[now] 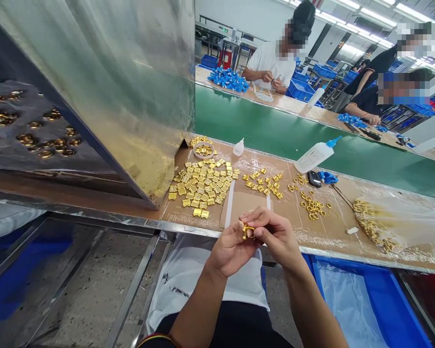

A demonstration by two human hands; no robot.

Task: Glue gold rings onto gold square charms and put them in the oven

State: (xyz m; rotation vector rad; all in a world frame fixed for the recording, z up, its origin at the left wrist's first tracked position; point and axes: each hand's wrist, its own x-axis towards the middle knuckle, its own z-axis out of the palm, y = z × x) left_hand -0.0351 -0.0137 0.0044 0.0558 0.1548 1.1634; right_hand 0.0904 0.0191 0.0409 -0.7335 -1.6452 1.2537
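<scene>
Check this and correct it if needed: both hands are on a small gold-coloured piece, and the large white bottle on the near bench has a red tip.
The tip colour is wrong: the head view shows the large white bottle on the near bench with a blue tip. The left hand and right hand are indeed both on a small gold-coloured piece.

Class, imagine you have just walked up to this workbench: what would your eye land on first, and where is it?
Probably the scatter of shiny gold pieces on the bench, between the big metal panel on the left and the two hands. At the bench's near edge, the left hand and right hand hold a small gold part. Beyond, a broad green strip slants across.
</scene>
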